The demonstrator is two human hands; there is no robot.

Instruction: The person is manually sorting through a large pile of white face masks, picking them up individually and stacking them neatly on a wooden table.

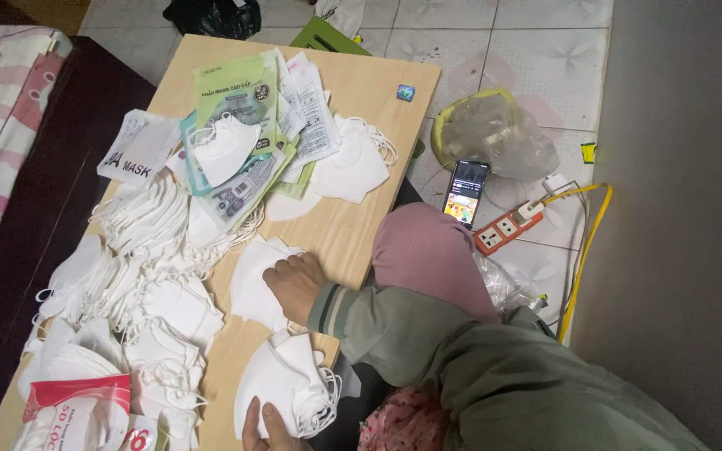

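At centre frame, the right hand (294, 282), fingers curled loosely, presses on a white folded mask (254, 284) lying flat on the wooden desk (361, 108). At the bottom edge, the left hand (267, 428) lies open, fingertips touching a stack of masks (282, 380). Mask piles (139, 276) and packets (240, 100) fill the left.

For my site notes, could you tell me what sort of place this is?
Probably a home room used for piecework: a low wooden board on a tiled floor, a bed alongside, white face masks piled beside empty packets.
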